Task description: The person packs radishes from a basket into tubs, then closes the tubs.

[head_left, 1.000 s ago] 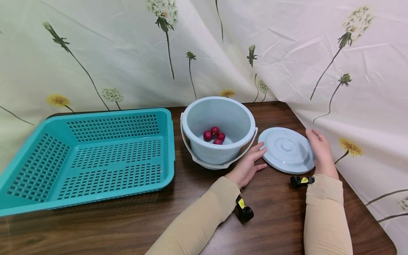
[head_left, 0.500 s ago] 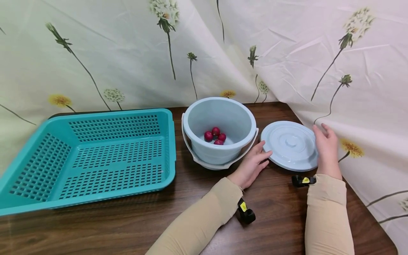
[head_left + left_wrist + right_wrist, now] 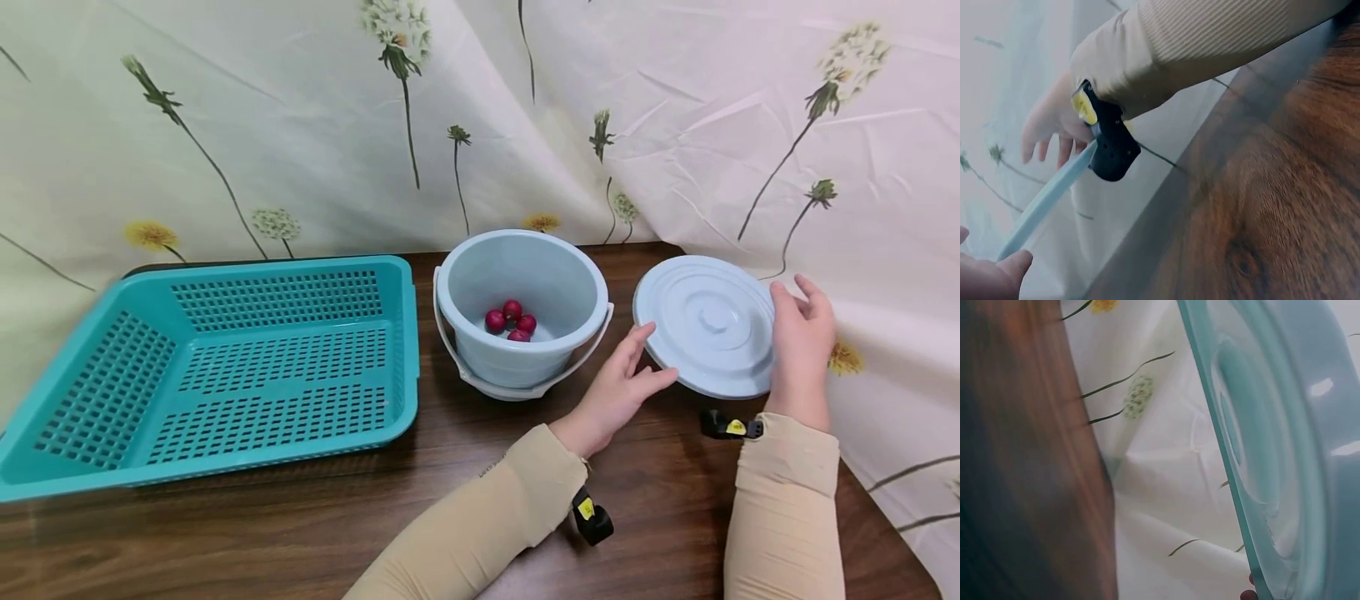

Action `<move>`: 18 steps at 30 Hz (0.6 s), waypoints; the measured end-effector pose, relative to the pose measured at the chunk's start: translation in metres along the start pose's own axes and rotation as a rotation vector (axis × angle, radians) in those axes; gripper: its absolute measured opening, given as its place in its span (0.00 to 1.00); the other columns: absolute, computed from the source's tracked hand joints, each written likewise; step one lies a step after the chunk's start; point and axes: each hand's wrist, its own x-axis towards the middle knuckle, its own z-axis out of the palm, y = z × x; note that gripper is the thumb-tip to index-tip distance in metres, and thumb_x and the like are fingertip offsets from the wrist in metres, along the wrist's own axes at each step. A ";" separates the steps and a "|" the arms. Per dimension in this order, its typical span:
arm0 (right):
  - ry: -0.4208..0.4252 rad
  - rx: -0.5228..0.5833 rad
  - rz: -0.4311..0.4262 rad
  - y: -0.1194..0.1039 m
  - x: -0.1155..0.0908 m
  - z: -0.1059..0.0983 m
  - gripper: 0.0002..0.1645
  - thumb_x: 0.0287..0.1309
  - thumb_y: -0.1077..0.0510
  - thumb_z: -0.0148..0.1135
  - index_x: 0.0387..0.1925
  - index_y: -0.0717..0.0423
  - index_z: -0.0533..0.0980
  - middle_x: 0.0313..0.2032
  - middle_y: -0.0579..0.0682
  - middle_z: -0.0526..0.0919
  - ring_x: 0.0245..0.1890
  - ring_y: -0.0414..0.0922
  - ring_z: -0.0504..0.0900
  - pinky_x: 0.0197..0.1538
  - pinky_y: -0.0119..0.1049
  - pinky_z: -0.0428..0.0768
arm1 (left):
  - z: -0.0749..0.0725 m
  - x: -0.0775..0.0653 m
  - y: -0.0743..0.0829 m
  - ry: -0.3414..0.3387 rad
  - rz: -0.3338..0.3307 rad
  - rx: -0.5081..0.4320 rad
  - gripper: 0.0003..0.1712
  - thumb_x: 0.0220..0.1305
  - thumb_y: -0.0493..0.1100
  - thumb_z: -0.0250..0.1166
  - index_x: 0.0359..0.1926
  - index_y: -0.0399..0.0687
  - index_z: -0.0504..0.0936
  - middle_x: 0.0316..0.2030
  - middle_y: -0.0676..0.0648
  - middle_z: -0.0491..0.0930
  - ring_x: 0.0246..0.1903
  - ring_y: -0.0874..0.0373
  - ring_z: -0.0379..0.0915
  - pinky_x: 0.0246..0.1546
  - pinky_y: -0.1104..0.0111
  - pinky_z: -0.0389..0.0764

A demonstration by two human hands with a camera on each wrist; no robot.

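Both hands hold a round light-blue bucket lid (image 3: 708, 333) up off the table, tilted. My left hand (image 3: 609, 398) grips its left front edge, thumb on the near side. Opposite, the right hand (image 3: 804, 354) grips the right edge, its forefinger raised. Seen from the left wrist, the lid (image 3: 1047, 200) is a thin slanted strip between the hands. Its ringed face (image 3: 1285, 444) fills the right part of the right wrist view. Just left of the hands stands an uncovered light-blue bucket (image 3: 510, 367) with several dark red round radishes (image 3: 496, 322) at its bottom.
A teal perforated basket (image 3: 408, 358) sits at the left of the dark wooden table (image 3: 300, 517). The bucket's handle (image 3: 480, 383) hangs down in front. A flower-printed cloth (image 3: 300, 100) hangs behind the table and along its right side.
The lid has risen off the table, tilted and shifted a little right, with both hands gripping its edges. The bucket, radishes and basket have stayed put; the head view has shifted slightly.
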 end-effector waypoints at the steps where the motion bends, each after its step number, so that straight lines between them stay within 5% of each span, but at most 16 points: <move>1: 0.006 0.016 -0.001 -0.002 -0.001 -0.001 0.34 0.66 0.45 0.61 0.71 0.34 0.64 0.41 0.32 0.69 0.48 0.32 0.69 0.65 0.29 0.62 | 0.001 -0.001 0.001 -0.015 0.018 0.012 0.39 0.68 0.39 0.61 0.76 0.51 0.56 0.78 0.56 0.43 0.77 0.62 0.41 0.73 0.65 0.58; 12: 0.023 0.138 -0.091 -0.018 -0.017 0.000 0.30 0.66 0.49 0.62 0.68 0.37 0.69 0.42 0.34 0.74 0.47 0.32 0.71 0.57 0.22 0.65 | 0.003 -0.015 0.026 -0.021 0.132 0.192 0.40 0.67 0.38 0.62 0.76 0.50 0.57 0.79 0.54 0.42 0.76 0.64 0.44 0.71 0.73 0.58; 18: 0.037 0.279 -0.175 -0.027 -0.029 0.001 0.26 0.66 0.53 0.62 0.64 0.44 0.73 0.42 0.38 0.77 0.48 0.34 0.74 0.56 0.21 0.69 | 0.005 -0.028 0.049 -0.038 0.191 0.163 0.39 0.67 0.35 0.62 0.76 0.47 0.57 0.78 0.54 0.44 0.75 0.66 0.47 0.70 0.76 0.59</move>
